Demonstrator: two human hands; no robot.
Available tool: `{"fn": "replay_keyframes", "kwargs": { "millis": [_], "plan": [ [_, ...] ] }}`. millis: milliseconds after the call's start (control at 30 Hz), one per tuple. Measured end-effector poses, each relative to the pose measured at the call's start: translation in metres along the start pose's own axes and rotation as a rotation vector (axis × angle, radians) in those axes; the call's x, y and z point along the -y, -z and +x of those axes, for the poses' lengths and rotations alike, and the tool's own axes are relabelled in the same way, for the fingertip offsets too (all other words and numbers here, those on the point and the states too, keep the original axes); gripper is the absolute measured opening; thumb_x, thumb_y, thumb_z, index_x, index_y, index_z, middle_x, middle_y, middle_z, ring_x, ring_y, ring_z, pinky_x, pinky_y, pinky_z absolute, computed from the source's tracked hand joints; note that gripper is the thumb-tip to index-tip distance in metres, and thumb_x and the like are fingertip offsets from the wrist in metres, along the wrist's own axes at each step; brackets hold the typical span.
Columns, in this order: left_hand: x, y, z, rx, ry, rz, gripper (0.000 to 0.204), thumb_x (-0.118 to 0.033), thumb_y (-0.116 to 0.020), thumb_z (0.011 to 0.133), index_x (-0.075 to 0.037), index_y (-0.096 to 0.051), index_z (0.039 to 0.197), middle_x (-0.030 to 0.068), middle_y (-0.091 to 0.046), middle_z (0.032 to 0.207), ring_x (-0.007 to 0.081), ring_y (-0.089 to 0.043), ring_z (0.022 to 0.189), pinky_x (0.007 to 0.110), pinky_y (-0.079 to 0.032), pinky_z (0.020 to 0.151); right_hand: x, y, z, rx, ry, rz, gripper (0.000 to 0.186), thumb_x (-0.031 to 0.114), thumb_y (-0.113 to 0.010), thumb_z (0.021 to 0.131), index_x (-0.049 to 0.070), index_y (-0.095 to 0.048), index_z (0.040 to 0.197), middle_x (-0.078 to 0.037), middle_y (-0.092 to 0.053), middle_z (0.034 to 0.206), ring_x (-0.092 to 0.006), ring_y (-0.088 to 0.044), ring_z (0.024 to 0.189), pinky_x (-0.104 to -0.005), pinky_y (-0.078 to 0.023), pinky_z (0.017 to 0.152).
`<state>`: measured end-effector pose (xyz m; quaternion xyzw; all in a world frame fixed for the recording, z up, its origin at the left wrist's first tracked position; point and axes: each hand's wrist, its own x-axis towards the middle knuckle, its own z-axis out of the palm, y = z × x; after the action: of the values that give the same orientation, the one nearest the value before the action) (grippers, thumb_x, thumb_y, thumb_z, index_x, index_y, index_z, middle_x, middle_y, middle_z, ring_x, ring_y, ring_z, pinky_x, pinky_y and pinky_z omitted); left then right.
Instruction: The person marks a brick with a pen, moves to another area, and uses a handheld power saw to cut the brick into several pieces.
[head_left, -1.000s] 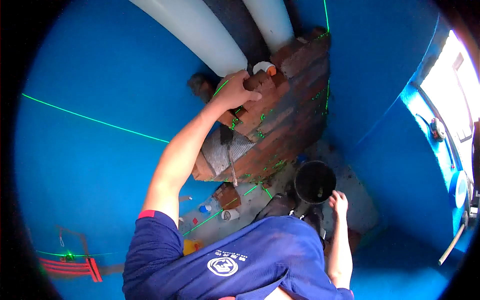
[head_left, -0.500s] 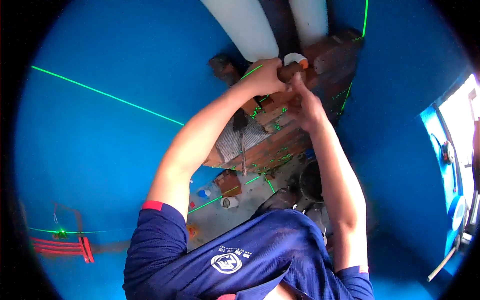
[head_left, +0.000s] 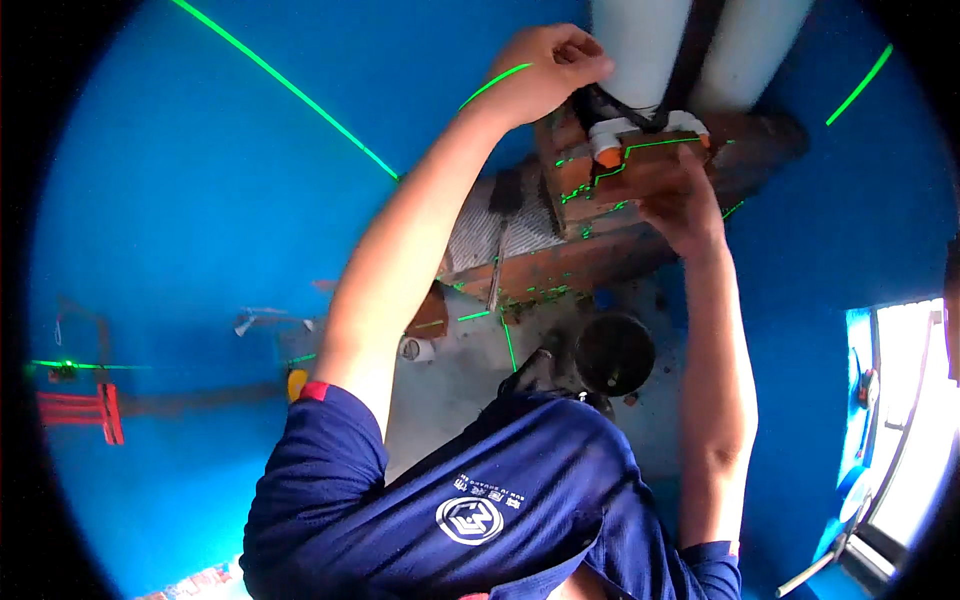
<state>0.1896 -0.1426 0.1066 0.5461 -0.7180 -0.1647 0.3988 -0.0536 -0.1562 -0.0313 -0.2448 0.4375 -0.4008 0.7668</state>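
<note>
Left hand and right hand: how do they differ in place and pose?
The left hand is higher in the picture, beside a white pipe; the right hand is lower, at a reddish brick. The left hand's fingers are curled; the right hand has one digit stretched over the brick. Both are bare.

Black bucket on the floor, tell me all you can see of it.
The black bucket is round and open-topped, apparently plastic, standing upright on the grey floor, left of the right forearm in view. Its dark inside shows a small pale spot; any contents are unclear. The left hand and right hand are both away from it.
</note>
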Motion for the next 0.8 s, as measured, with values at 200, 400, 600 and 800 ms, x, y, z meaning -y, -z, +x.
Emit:
{"fn": "replay_keyframes", "kwargs": {
  "millis": [200,400,600,800],
  "plan": [
    [0.024,0.004,-0.118,-0.282,0.192,-0.283,0.022,-0.025,-0.070,0.092,-0.005,-0.068,0.099,-0.0022,-0.066,0.082,0.0059,-0.059,0.075,0.022,-0.047,0.068,0.004,-0.002,0.005,0.173,-0.020,0.014,0.058,0.056,-0.065,0.087,0.011,-0.061,0.123,-0.012,-0.067,0.112,-0.0288,-0.066,0.099,-0.0437,-0.057,0.079],
    [0.063,-0.133,-0.331,-0.226,0.695,-0.627,0.020,-0.025,-0.073,0.090,-0.008,-0.065,0.098,-0.0068,-0.061,0.082,0.0025,-0.054,0.075,0.020,-0.044,0.067,0.010,-0.005,-0.004,0.194,0.032,-0.072,0.056,0.052,-0.062,0.092,0.014,-0.055,0.132,-0.010,-0.059,0.131,-0.0332,-0.056,0.120,-0.0501,-0.054,0.090],
    [0.039,-0.217,-0.520,-0.090,1.064,-0.539,0.029,-0.029,-0.076,0.085,-0.004,-0.062,0.091,-0.0013,-0.062,0.076,0.0066,-0.055,0.071,0.026,-0.047,0.068,0.013,-0.005,-0.013,0.276,0.047,-0.092,0.056,0.045,-0.057,0.096,0.012,-0.048,0.140,-0.013,-0.051,0.142,-0.0375,-0.046,0.131,-0.0579,-0.042,0.106],
    [0.061,-0.278,-0.663,-0.092,1.196,-0.469,0.035,-0.033,-0.077,0.079,-0.002,-0.064,0.092,0.0063,-0.066,0.079,0.0177,-0.064,0.075,0.033,-0.051,0.071,0.022,0.004,-0.002,0.384,-0.038,-0.094,0.059,0.043,-0.058,0.096,0.011,-0.045,0.143,-0.016,-0.046,0.146,-0.0395,-0.039,0.137,-0.0593,-0.034,0.112]
  ]
}}
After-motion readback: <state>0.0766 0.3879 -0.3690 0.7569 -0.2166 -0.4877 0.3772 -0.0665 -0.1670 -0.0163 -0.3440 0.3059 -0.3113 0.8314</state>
